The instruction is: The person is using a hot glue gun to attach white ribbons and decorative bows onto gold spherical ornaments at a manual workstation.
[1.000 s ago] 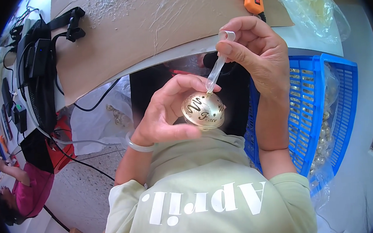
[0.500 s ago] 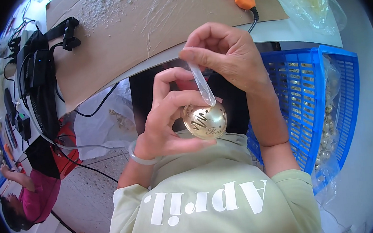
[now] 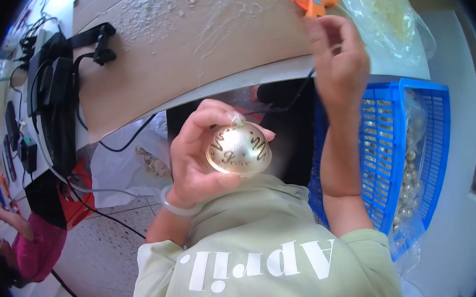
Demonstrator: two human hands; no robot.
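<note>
The person's left hand (image 3: pixel 190 152) is wrapped around a shiny gold, metallic-looking ball ornament (image 3: pixel 241 154) with dark squiggles, thumb low on its front — held just off the table edge, over the lap. The right hand (image 3: pixel 343 60), blurred and half curled, is right at the grip of an orange plastic glue gun (image 3: pixel 315 7); whether it has hold, I can't tell. I'd call this a reach for the tool — calling for a firm close on its handle, ball steady.
</note>
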